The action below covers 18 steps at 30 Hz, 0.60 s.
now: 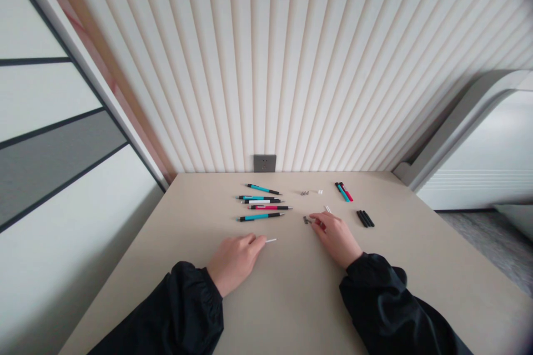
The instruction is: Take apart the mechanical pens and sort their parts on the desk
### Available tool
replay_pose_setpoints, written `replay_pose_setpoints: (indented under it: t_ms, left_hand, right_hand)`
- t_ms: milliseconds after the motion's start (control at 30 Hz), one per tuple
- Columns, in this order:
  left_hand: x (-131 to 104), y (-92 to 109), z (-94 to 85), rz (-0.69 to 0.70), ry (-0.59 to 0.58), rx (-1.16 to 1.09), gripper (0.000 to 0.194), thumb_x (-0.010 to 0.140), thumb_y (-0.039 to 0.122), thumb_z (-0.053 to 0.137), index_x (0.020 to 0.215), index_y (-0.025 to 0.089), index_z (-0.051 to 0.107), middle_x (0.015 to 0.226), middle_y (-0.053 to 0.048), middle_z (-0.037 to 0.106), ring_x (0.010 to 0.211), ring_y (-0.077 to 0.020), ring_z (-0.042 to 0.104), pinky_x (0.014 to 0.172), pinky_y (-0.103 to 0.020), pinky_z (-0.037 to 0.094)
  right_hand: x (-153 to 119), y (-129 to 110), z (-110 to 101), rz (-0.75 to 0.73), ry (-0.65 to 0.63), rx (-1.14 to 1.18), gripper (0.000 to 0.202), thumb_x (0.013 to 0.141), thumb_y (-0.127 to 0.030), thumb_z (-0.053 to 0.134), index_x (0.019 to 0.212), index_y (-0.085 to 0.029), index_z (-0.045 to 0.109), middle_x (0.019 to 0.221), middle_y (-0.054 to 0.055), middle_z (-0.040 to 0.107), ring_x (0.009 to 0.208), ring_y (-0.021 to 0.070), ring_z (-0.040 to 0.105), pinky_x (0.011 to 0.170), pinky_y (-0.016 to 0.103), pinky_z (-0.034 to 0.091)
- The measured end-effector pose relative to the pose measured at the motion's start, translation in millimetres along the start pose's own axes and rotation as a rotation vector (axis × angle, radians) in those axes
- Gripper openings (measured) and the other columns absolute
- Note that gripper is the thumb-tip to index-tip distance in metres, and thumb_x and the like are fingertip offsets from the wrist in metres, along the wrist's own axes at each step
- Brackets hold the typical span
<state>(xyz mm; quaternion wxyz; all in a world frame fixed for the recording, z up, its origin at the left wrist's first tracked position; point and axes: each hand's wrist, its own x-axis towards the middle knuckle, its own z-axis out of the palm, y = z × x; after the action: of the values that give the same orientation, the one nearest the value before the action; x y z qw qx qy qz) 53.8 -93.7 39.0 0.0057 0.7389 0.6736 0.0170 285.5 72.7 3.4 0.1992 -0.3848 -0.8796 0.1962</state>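
Note:
My left hand [238,258] pinches a thin white tube [271,240], which juts out to the right past its fingertips. My right hand [336,237] is lowered to the table with thumb and fingers together, beside a small cluster of grey metal pieces [307,220]. What sits between those fingertips is too small to make out. Thin white sticks [327,209] lie just behind the right hand. Beyond my hands is a row of several pens, among them a blue one [261,217], a red one [270,207] and a white one [262,201].
Small grey parts [305,193] and small white parts [320,192] lie farther back. Blue and red pen barrels [345,192] are at the back right, with short black tubes [365,218] nearer. A wall with a socket [265,163] borders the table's far edge.

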Motion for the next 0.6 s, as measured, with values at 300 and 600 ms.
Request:
replay_pose_setpoints:
  t_ms: [300,600]
  left_hand:
    - [0,1,-2.1,0.009,-0.003,0.014,0.023,0.097,0.021,0.035,0.096,0.023,0.057,0.078,-0.001,0.063,0.064,-0.0168,0.063,0.053,-0.025,0.035]
    - [0,3,-4.7,0.019,-0.008,0.004,0.024,0.097,0.021,0.034,0.097,0.023,0.058,0.079,-0.001,0.064,0.065,-0.0177,0.063,0.054,-0.026,0.037]
  right_hand:
    - [-1,-6,0,0.045,0.005,-0.009,0.023,0.085,-0.026,0.049,0.097,-0.022,0.069,0.086,0.004,0.066,0.077,0.0171,0.062,0.074,0.027,0.044]
    - [-1,-16,1,0.125,0.043,-0.090,0.021,0.087,-0.033,0.051,0.076,-0.021,0.064,0.077,0.003,0.063,0.071,0.0163,0.059,0.066,0.027,0.041]
